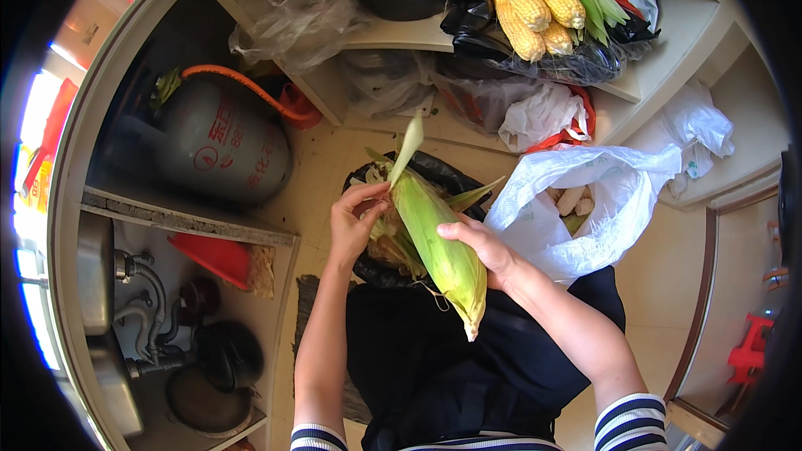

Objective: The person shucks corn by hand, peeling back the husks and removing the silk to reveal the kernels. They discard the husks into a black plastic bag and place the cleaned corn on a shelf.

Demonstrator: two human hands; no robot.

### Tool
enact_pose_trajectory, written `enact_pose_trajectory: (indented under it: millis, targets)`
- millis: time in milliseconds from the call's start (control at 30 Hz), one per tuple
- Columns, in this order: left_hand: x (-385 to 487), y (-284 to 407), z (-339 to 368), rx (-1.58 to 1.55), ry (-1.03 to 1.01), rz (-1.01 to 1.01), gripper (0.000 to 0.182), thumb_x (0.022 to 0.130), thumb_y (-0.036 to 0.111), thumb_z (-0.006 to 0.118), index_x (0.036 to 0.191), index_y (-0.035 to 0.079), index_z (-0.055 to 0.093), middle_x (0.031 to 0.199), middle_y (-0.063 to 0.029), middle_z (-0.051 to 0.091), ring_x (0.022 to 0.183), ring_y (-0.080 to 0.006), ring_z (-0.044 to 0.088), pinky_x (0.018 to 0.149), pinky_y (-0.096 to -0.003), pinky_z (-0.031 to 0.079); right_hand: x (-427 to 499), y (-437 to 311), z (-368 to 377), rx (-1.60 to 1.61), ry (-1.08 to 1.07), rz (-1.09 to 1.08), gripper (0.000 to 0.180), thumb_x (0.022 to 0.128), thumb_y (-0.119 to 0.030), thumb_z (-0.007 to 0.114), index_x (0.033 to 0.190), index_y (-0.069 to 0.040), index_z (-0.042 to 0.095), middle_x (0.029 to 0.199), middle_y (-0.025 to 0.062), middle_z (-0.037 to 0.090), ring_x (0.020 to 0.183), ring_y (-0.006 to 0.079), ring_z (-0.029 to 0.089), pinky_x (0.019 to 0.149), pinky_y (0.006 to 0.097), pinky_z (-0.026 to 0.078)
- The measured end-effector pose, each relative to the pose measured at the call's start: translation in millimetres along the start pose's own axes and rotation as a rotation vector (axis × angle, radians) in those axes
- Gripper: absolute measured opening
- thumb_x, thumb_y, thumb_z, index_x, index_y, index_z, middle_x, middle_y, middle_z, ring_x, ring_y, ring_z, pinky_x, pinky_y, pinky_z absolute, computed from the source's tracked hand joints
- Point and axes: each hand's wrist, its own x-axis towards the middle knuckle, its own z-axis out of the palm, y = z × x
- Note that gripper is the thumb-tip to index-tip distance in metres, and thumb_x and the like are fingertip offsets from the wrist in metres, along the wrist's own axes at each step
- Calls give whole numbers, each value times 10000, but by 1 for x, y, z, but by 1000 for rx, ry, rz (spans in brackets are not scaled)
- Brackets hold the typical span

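An ear of corn [438,241] in its green husk slants across the middle of the view, its stalk end pointing toward my lap. My right hand [482,244] grips it around the lower side, thumb on top. At the tip, the fingers of my left hand [363,213] pinch the brown silk and husk edge. One pale husk leaf [409,144] sticks up beyond the fingertips. Beneath the ear, a black plastic bag [432,166] holds peeled husks and silk [391,244], partly hidden by my hands and the corn.
A white woven sack [532,191] with corncobs inside [571,200] stands open at right. Several husked yellow ears [532,0] lie on the shelf ahead. To the left are a grey gas cylinder [219,138] with an orange hose [250,84], sink pipes [150,307] and a dark pot [227,354].
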Motion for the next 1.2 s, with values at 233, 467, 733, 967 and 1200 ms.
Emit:
enact_pose_trajectory:
  millis: [233, 467, 733, 967, 1200]
  targets:
    - [4, 0, 9, 159, 27, 35, 365, 758, -155, 621, 1094, -12, 632, 973, -42, 567, 893, -126, 585, 796, -235, 503, 0, 1, 2, -18, 36, -40, 655, 826, -296, 640, 1340, -1, 360, 1100, 120, 552, 941, 181, 588, 772, 316, 523]
    - [4, -1, -1, -61, 10, -44, 344, 770, -125, 652, 1088, 6, 655, 958, -44, 586, 836, -113, 597, 770, -226, 523, -1, -1, 3, -21, 35, -55, 670, 822, -289, 645, 1351, -26, 329, 1035, 120, 562, 856, 189, 607, 713, 312, 535]
    - [7, 3, 1, -43, 35, 31, 193, 773, -66, 693, 958, -12, 681, 900, -48, 606, 790, -105, 598, 720, -221, 508, -5, -4, 3, -60, -25, -64, 661, 825, -299, 633, 1343, 3, 352, 1129, 109, 528, 978, 170, 557, 803, 306, 502]
    - [7, 1, 4, 52, 66, 36, 89, 788, -56, 683, 861, -16, 652, 857, -27, 606, 749, -81, 574, 680, -205, 471, -8, -5, 6, -129, 30, -93, 667, 821, -312, 640, 1330, 17, 360, 1124, 116, 530, 979, 166, 557, 813, 307, 495]
    - [9, -9, 9, 197, 32, 43, 75, 850, -49, 606, 892, 4, 574, 797, 0, 568, 730, -61, 547, 671, -198, 451, -8, -1, 5, -153, 80, -107, 688, 803, -280, 662, 1332, 19, 337, 1051, 122, 561, 905, 183, 592, 761, 319, 517]
